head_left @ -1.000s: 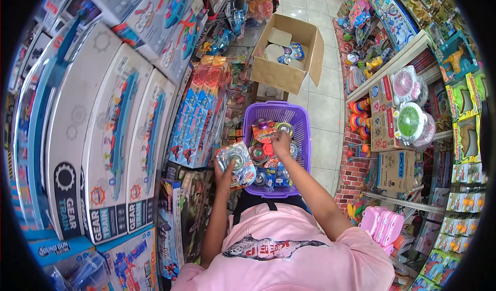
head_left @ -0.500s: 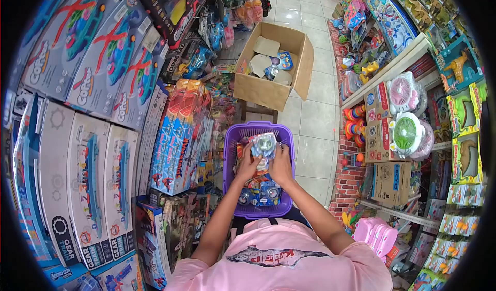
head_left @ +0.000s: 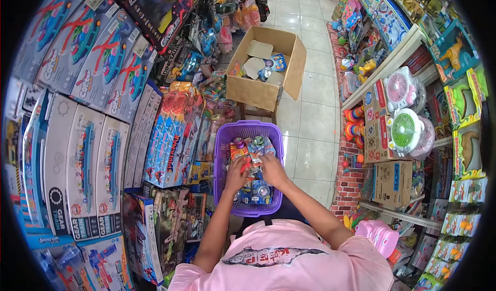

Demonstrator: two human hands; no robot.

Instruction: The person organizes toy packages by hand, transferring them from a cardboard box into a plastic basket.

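Both of my hands are inside a purple plastic basket [head_left: 220, 136] holding several carded toy packs. On the left side, my left hand [head_left: 236, 176] has its fingers curled at a small red item [head_left: 246, 167]; its exact kind is hard to make out. My right hand [head_left: 274, 172] reaches in from the right, its fingers bent at the lower edge of a toy pack with a clear dome [head_left: 261, 146]. Beside that pack, further left, lies an orange pack with a purple piece [head_left: 238, 147]. Nearer to me is a blue carded toy pack [head_left: 261, 193] with a round silvery blister.
Beyond the basket, an open cardboard box [head_left: 253, 92] on a small stool holds a few packs. Boxed toys, among them Spider-Man boxes [head_left: 173, 136], crowd the left. Shelves on the right carry small fans [head_left: 406, 132] and a brown carton [head_left: 391, 183]. Tiled floor [head_left: 315, 151] runs between.
The domed pack, held up between both hands before, now lies lower in the basket's far part. My hands have come apart, the left one moving to the red item. The view has shifted slightly.
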